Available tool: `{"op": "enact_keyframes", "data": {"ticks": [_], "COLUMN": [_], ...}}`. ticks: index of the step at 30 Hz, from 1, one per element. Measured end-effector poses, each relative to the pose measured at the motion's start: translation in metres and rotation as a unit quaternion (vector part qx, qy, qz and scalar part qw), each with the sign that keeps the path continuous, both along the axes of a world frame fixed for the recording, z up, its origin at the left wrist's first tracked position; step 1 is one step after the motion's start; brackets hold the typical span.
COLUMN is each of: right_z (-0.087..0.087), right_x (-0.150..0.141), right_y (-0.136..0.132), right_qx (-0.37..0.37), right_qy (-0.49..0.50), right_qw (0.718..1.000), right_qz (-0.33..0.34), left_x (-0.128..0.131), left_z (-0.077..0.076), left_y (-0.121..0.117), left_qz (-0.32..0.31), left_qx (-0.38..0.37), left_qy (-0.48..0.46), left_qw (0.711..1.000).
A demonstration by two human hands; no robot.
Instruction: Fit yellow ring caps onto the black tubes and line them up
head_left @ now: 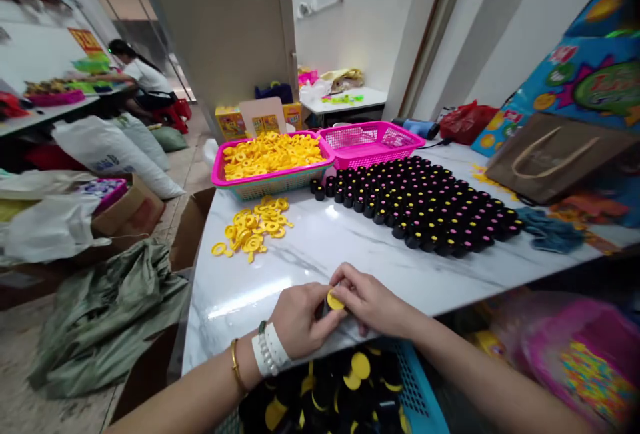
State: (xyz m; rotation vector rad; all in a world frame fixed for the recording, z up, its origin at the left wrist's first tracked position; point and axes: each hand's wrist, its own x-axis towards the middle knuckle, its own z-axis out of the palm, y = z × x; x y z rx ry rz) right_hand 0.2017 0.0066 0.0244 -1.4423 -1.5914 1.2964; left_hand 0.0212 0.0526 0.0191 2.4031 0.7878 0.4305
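Observation:
Above the table's front edge, my left hand (306,317) and my right hand (367,297) meet around a small black piece with a round yellow face (335,299). Fingers of both hands close on it, and much of its black body is hidden behind them. Just below my wrists, a blue basket (423,394) holds many black and yellow pieces (325,394) of a similar look. Loose yellow ring-shaped plastic parts (253,227) lie in a pile on the white marbled table (310,247). To the right stand rows of black cylinders (415,201) with yellow or pink dots on top.
A pink basket heaped with yellow parts (273,154) stands at the back, beside another pink basket (370,144). A brown paper bag (555,154) and a blue cloth (553,229) sit at right. Sacks (113,151) and cartons line the left floor. Another person (145,74) sits farther back.

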Motion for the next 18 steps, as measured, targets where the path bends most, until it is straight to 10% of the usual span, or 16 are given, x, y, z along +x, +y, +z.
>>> {"op": "enact_keyframes", "data": {"ticks": [7,18], "right_z": [-0.004,0.004], "right_x": [0.019,0.013], "right_y": [0.002,0.006], "right_qx": [-0.094,-0.095], "right_qy": [0.161,0.121], "right_qw": [0.982,0.987], "right_qz": [0.030,0.036], "left_x": [0.003,0.004], "left_z": [0.005,0.002], "left_y": [0.001,-0.003], "left_qz": [-0.036,-0.011], "left_qx": [0.022,0.041], "left_qy": [0.004,0.024], "left_qw": [0.999,0.999]}}
